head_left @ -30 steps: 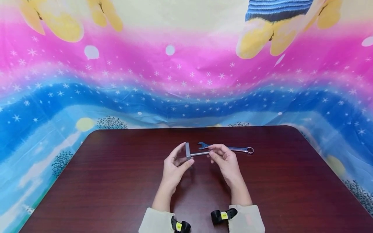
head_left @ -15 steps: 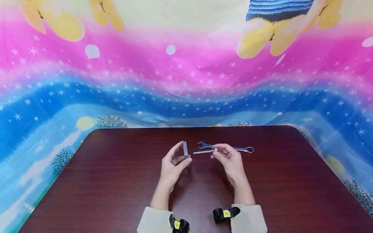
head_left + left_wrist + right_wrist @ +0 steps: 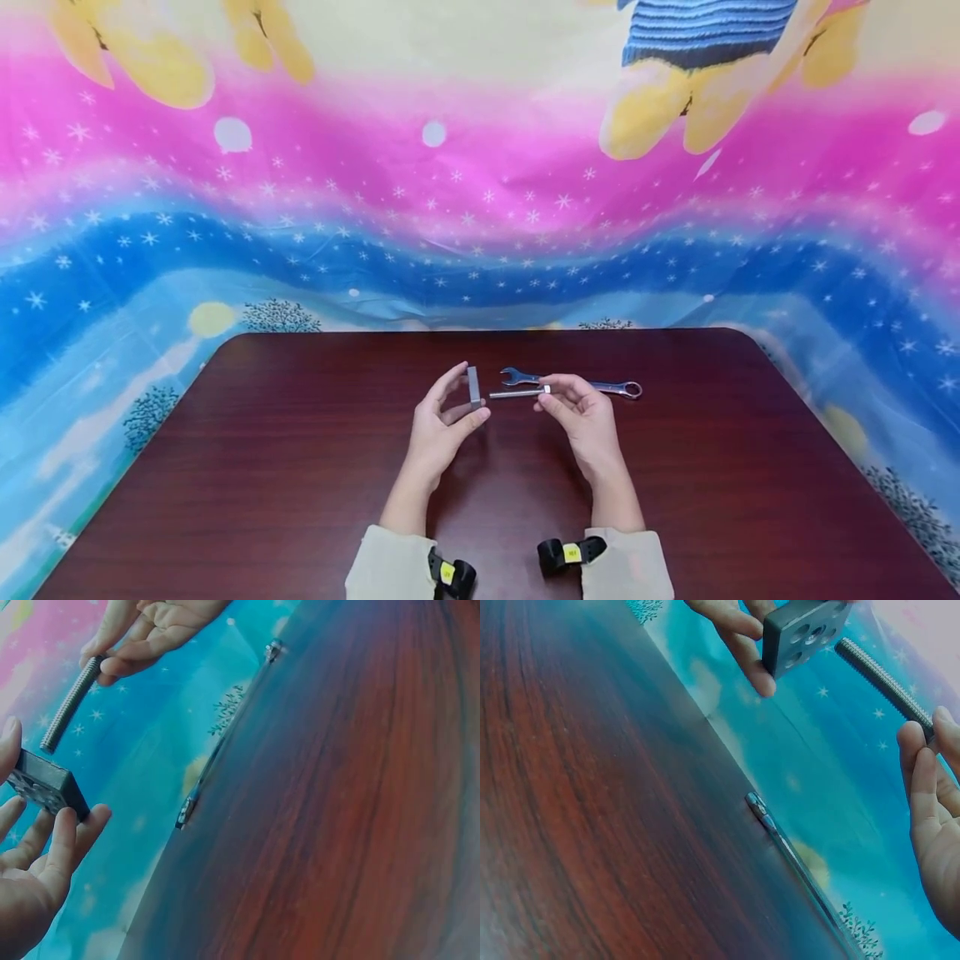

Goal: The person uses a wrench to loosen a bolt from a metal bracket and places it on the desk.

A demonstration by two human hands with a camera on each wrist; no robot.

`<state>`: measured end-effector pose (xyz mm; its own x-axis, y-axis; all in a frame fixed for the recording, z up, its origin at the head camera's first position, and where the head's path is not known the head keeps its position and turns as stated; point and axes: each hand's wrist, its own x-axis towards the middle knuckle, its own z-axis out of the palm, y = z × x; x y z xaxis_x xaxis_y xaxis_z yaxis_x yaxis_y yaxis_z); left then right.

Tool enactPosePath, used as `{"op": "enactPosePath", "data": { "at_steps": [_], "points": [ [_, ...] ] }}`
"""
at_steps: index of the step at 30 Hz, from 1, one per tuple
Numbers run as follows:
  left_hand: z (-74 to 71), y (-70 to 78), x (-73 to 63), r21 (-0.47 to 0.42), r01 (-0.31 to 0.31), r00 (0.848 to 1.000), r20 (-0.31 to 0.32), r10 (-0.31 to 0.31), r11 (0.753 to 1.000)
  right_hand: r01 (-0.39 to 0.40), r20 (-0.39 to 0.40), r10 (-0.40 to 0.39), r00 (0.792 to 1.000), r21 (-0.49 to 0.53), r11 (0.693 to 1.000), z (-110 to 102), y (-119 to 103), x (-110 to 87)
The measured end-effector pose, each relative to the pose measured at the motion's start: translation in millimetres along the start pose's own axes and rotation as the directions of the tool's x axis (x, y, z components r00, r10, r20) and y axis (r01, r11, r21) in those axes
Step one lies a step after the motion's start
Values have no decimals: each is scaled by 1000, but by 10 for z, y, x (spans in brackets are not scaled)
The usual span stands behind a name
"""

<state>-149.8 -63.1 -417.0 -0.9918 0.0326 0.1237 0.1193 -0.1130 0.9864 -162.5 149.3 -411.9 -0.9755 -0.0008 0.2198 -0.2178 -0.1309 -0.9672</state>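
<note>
My left hand (image 3: 438, 429) holds a grey metal block (image 3: 474, 387) upright between thumb and fingers. Several round holes show in the face of the block (image 3: 802, 634) in the right wrist view. A long threaded hex bolt (image 3: 517, 393) is pinched near its head by the thumb and fingertips of my right hand (image 3: 588, 425). The bolt lies nearly level, its free end pointing left at the block, with a small gap between them. Both things are held above the table. In the left wrist view the thread of the bolt (image 3: 73, 705) is plain; fingertips cover its head there.
A combination wrench (image 3: 618, 388) lies on the dark red-brown table (image 3: 300, 467) just beyond my right hand, which hides part of its shaft. Behind the table's far edge hangs a colourful printed cloth (image 3: 375, 250). Black straps with cameras (image 3: 562, 555) sit at both cuffs.
One second ago the bolt's end met the block. The bolt has since come away to the right, leaving a gap, and the block has shifted slightly left. The head view has also shifted a little.
</note>
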Motion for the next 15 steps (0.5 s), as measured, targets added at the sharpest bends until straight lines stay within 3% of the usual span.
{"op": "enactPosePath", "data": {
  "at_steps": [7, 15],
  "points": [
    [-54, -27, 106, 136, 14, 1000, 24, -18, 991, -34, -8, 34, 999, -7, 999, 9, 45, 53],
    [-209, 69, 235, 323, -46, 997, 72, 24, 945, -58, 24, 60, 998, -80, 995, -60, -23, 178]
  ]
}}
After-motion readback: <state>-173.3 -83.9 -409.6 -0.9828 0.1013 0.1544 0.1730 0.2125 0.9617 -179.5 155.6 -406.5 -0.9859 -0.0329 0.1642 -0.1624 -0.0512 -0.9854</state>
